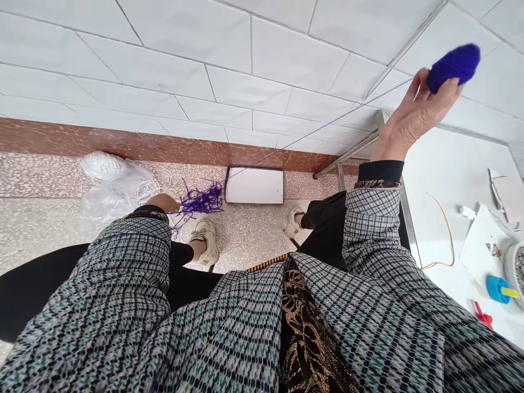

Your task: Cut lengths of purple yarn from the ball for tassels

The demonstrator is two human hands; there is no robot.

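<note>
Item: a ball of violet yarn (454,66), held at upper right of the frame, with your raised right hand (415,117) curled closely around it. A thin strand of yarn (311,134) ran down-left past a shallow white box (254,185) to a violet yarn tangle (200,201) on the speckled floor (254,240) at centre, with a clear plastic bag (110,185) farther left. Also listed: scissors (497,191) and a yellow cord (448,234) on a white table (434,169) at right; your left hand was out of view.
</note>
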